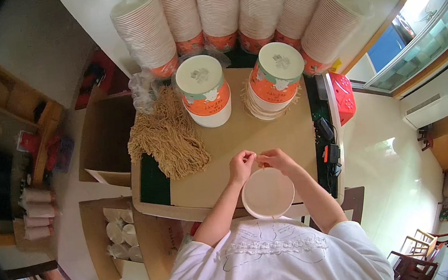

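Observation:
A white paper bucket (268, 193) is tilted against my chest at the table's near edge, its round, pale face turned up. Just beyond its rim, my left hand (243, 165) is closed in a pinch. Close beside it my right hand (277, 161) also pinches, its fingertips at the rim. A thin tan cord seems to run between the fingers, though it is mostly hidden. To the left lies a heap of tan cords (170, 138). Upside-down buckets with orange and green bands form a left stack (205, 92) and a right stack (277, 80); cord loops hang around the right one.
Several tall, plastic-wrapped bucket stacks (219, 9) line the table's back against the wall. At the right edge lie black devices with cables (330, 152), near a red plastic basket (343, 97). A cardboard box (100, 245) with wrapped white buckets stands on the floor at left.

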Tool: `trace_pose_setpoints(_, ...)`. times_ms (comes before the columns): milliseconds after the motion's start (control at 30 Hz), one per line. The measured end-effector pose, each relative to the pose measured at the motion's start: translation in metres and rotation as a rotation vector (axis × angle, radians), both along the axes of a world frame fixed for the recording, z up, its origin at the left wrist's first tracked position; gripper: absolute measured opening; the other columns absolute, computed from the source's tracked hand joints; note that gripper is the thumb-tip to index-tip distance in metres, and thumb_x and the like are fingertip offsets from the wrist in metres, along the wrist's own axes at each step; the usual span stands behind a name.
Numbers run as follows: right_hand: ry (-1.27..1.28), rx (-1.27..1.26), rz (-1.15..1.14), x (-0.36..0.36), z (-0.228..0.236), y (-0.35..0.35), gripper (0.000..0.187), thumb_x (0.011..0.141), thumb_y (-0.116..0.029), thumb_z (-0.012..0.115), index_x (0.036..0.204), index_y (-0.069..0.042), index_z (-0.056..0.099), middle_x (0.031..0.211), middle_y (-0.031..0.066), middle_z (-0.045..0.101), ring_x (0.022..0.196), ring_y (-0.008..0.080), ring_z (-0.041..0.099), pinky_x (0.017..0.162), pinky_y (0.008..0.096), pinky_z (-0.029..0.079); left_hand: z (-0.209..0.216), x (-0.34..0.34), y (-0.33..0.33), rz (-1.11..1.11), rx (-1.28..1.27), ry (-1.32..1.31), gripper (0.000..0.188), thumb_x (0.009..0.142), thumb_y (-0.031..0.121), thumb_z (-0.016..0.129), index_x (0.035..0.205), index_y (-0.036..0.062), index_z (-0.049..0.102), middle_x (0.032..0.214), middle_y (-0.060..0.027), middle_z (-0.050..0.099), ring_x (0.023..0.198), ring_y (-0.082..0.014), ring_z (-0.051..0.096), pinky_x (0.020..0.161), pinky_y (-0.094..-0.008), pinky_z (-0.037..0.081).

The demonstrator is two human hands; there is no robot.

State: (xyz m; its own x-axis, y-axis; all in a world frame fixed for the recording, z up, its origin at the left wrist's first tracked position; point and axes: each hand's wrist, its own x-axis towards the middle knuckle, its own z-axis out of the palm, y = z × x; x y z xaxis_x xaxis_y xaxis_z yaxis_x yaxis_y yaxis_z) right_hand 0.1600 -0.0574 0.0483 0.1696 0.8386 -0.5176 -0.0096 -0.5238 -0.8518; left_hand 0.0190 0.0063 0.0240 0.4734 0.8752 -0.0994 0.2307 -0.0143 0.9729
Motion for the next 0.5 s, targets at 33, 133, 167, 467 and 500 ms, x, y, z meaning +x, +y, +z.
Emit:
trace_pose_setpoints(33, 0.196, -0.057, -0.021, 0.003, 0.004, 0.003, 0.018, 0.084, -0.018, 0.059, 0.081, -0.001, 0.063, 0.071, 0.0016, 0.059, 0.061, 0.0071, 0.052, 0.055, 0.0207, 0.042, 0.003, 0.003, 0.001, 0.004, 0.033, 0.0, 0.009, 0.078, 0.011, 0.061, 0.078, 0.0021, 0.062, 0.069, -0.006, 0.063, 0.06, -0.0128, 0.058, 0.056, -0.0266, 0.046)
trace_pose_setpoints(133, 0.282, -0.051, -0.05, 0.012, -0.008, 0.001, 0.017, 0.085, -0.018, 0.058, 0.082, -0.002, 0.061, 0.072, 0.0008, 0.056, 0.062, 0.006, 0.051, 0.055, 0.0188, 0.041, 0.012, 0.009, 0.003, -0.019, 0.044, 0.001, 0.009, 0.077, 0.011, 0.062, 0.077, 0.0022, 0.063, 0.068, -0.0059, 0.063, 0.058, -0.0129, 0.057, 0.055, -0.0265, 0.045)
trace_pose_setpoints(167, 0.328, -0.06, -0.066, 0.012, -0.007, 0.001, 0.016, 0.085, -0.017, 0.058, 0.082, -0.002, 0.06, 0.071, 0.001, 0.056, 0.062, 0.006, 0.051, 0.055, 0.0186, 0.04, 0.012, 0.009, 0.004, -0.033, 0.02, 0.003, 0.009, 0.077, 0.012, 0.062, 0.077, 0.0023, 0.063, 0.068, -0.0055, 0.062, 0.058, -0.0129, 0.056, 0.055, -0.0263, 0.045)
trace_pose_setpoints(467, 0.345, -0.003, -0.076, 0.015, -0.009, -0.003, 0.011, 0.081, -0.014, 0.06, 0.081, -0.003, 0.06, 0.071, 0.0002, 0.056, 0.062, 0.0056, 0.05, 0.054, 0.0177, 0.039, 0.016, 0.002, 0.013, -0.253, -0.141, 0.187, 0.015, 0.08, 0.015, 0.061, 0.078, -0.0004, 0.062, 0.07, -0.0056, 0.063, 0.064, -0.0103, 0.056, 0.057, -0.0252, 0.045)
trace_pose_setpoints(500, 0.346, -0.004, -0.079, 0.015, -0.011, -0.004, 0.011, 0.081, -0.014, 0.06, 0.081, -0.003, 0.06, 0.071, 0.0002, 0.056, 0.062, 0.0056, 0.05, 0.054, 0.0177, 0.039, 0.015, -0.001, 0.014, -0.256, -0.141, 0.188, 0.015, 0.08, 0.015, 0.061, 0.078, -0.0004, 0.062, 0.07, -0.0056, 0.063, 0.064, -0.0103, 0.056, 0.057, -0.0252, 0.045)
